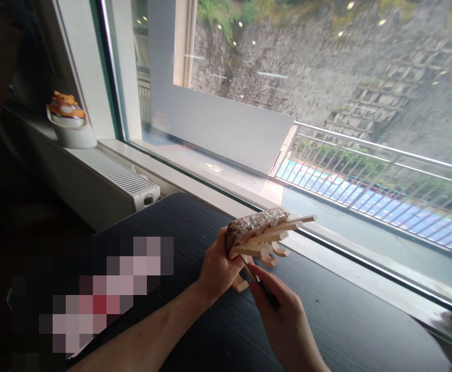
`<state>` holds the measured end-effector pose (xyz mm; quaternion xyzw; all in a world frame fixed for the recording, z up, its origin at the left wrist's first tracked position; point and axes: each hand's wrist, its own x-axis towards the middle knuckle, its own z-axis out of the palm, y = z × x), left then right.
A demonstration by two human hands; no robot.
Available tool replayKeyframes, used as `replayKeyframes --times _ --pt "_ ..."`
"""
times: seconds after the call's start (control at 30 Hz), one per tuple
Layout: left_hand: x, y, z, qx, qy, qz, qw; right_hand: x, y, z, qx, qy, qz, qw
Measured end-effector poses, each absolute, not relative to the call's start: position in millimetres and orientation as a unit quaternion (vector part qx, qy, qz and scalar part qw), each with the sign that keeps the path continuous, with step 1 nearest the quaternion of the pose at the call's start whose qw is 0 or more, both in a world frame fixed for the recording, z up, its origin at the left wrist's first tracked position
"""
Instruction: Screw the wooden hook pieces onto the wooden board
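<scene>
My left hand grips the near left end of a small wooden piece with a woven-looking top, held tilted above the dark table. Several pale wooden legs or pegs stick out from it toward the right, some of them curved at the end. My right hand is closed around a slim tool with a dark handle. The tool's thin metal shaft or blade reaches up to the underside of the wooden piece, beside my left fingers. Its exact tip is hidden.
The dark tabletop runs along a large window, with a pale sill behind it. At the left, a white radiator stands near a white pot-like container with an orange figure. A blurred pinkish item lies on the table's left side.
</scene>
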<state>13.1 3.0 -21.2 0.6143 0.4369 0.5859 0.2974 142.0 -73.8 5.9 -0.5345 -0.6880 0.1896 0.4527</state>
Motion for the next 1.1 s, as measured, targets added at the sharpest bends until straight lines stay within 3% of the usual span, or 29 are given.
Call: replayKeyframes --times 0.1,0.17,0.37,0.5,0.6,0.73,0.83,0.97,1.03,1.1 --pt "12 3 -20 0.610 0.439 0.585 0.304 140 -71 7 -0.548 -0.592 0.367 0.463" --pt "12 3 -20 0.607 0.435 0.587 0.314 140 -70 8 -0.547 -0.567 0.410 0.459" --pt "12 4 -20 0.597 0.445 0.584 0.323 144 -72 9 -0.569 -0.660 0.203 0.446" --pt "12 3 -19 0.584 0.452 0.593 0.321 150 -75 14 -0.498 -0.773 0.025 0.392" --pt "12 1 -18 0.579 0.450 0.596 0.327 153 -77 14 -0.474 -0.802 -0.025 0.363" --pt "11 -1 -18 0.575 0.458 0.594 0.326 148 -76 10 -0.498 -0.761 0.088 0.406" --pt "11 -1 -18 0.570 0.464 0.593 0.331 142 -75 9 -0.537 -0.652 0.276 0.459" --pt "11 -1 -18 0.569 0.468 0.589 0.333 139 -73 9 -0.543 -0.504 0.506 0.441" --pt "11 -1 -19 0.569 0.469 0.589 0.332 140 -73 9 -0.546 -0.534 0.466 0.448" --pt "11 -1 -19 0.571 0.463 0.591 0.333 142 -74 9 -0.543 -0.627 0.330 0.450"
